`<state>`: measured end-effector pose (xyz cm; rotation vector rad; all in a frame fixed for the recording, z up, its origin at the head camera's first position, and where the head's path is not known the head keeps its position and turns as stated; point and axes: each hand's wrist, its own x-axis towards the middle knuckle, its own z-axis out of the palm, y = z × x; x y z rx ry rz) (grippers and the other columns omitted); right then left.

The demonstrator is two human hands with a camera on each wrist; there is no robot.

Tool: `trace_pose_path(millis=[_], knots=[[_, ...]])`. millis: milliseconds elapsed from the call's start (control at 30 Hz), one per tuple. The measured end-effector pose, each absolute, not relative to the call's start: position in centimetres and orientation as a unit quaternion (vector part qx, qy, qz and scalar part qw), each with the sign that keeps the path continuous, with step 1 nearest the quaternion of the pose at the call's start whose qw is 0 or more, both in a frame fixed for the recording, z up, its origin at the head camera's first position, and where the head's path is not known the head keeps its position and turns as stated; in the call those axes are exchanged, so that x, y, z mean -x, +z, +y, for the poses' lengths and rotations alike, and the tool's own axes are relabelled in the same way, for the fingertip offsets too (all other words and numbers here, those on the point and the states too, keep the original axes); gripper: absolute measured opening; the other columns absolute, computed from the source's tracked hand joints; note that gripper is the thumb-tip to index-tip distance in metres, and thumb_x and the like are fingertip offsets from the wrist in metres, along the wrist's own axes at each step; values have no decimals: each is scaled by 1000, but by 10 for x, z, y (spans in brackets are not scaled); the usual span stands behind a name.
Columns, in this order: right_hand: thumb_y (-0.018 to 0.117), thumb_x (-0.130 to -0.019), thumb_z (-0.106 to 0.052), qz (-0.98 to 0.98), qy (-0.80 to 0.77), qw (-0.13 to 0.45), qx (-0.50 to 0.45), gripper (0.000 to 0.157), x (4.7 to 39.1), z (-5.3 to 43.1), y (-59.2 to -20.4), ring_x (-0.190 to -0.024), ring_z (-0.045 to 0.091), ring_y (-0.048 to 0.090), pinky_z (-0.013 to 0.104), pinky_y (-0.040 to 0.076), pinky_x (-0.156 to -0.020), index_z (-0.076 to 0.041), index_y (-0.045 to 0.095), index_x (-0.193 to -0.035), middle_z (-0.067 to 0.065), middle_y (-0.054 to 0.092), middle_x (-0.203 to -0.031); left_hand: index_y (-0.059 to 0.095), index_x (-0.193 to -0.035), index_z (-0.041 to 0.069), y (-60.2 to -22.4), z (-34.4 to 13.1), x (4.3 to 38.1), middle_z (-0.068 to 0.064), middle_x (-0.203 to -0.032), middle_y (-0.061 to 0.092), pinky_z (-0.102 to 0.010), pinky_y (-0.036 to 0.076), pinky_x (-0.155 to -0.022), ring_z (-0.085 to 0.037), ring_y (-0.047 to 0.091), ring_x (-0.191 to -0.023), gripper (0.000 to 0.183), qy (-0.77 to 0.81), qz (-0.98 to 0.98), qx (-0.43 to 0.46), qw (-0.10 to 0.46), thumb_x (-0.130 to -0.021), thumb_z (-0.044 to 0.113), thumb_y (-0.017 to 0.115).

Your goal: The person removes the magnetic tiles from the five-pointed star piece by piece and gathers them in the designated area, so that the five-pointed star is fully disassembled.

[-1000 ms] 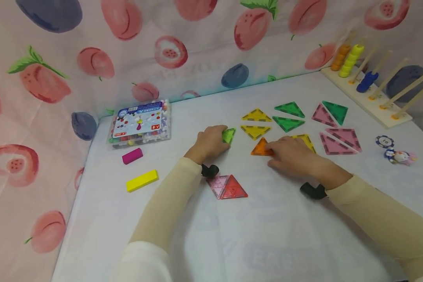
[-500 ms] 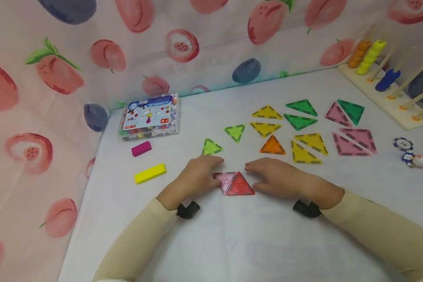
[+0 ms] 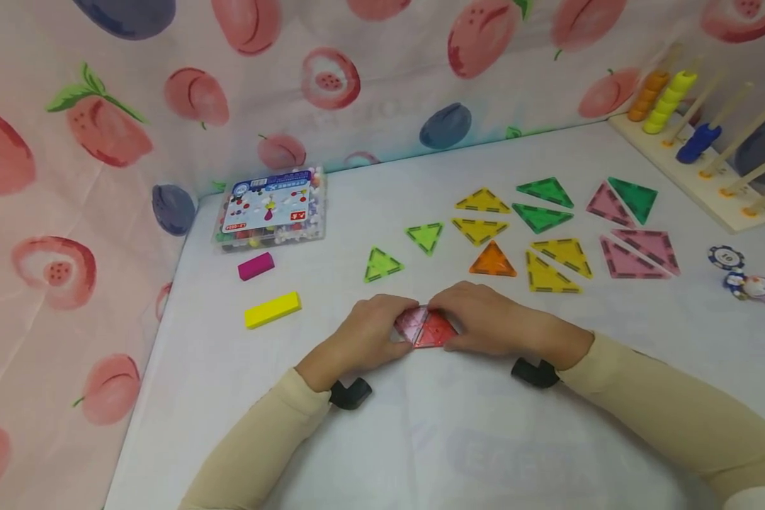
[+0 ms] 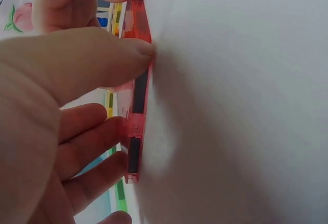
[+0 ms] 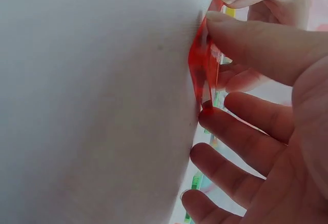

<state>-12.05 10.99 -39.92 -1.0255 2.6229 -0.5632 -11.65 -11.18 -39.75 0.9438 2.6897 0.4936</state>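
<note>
A pink triangular magnetic tile point(image 3: 410, 322) and a red triangular magnetic tile point(image 3: 436, 329) lie edge to edge in the head view's middle. My left hand point(image 3: 371, 333) pinches the pink one between thumb and fingers. From the other side my right hand point(image 3: 491, 320) grips the red one the same way. In the left wrist view the pink tile point(image 4: 138, 98) stands edge-on with dark magnet strips, thumb on its near edge. The right wrist view has the red tile point(image 5: 199, 62) tilted between thumb and fingertips. Two light green triangles point(image 3: 382, 265) lie just beyond the hands.
Behind lie an orange triangle point(image 3: 493, 261), several yellow point(image 3: 481, 231), green point(image 3: 544, 217) and pink triangles point(image 3: 631, 259). A bead box point(image 3: 270, 209), magenta block point(image 3: 256, 266) and yellow block point(image 3: 273, 310) sit left. A peg rack point(image 3: 695, 173), chip point(image 3: 726, 257) and figurine point(image 3: 755, 286) stand right.
Both hands left the light green and orange triangles and came back toward the body. They closed in from either side and took hold of the pink and red tiles.
</note>
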Motion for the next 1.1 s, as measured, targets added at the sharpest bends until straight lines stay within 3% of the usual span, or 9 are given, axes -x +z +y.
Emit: trace_pose_path(millis=[333,633,900,1100], knots=[[72,-69,-31,925,-165,96,328,46,117,114,-393,-89,12,42,31,37,-79,-15,52,-108,-7,50,-97,48,-126,13,-397,-111,115,3,-120,51,-39,32,-88,-14,42,-111,56,155,931,-312,112,-76,28,67],[72,-70,-35,953,-126,95,260,51,118,156,-387,-92,17,43,37,37,-81,-12,53,-112,-3,53,-100,47,-125,13,-391,-98,138,0,-118,52,-37,34,-83,-16,44,-107,56,137,945,-286,81,-75,30,66],[72,-70,-34,947,-134,92,278,48,121,164,-396,-88,16,45,35,40,-77,-12,55,-109,-3,54,-100,51,-120,13,-401,-67,165,4,-99,53,-28,38,-68,-13,44,-87,50,149,951,-254,93,-76,34,62],[73,-71,-32,945,-139,88,283,52,121,163,-397,-91,18,46,37,41,-79,-10,54,-113,0,55,-104,49,-122,14,-403,-55,166,3,-104,52,-31,38,-73,-15,43,-91,54,136,960,-229,90,-76,39,61]])
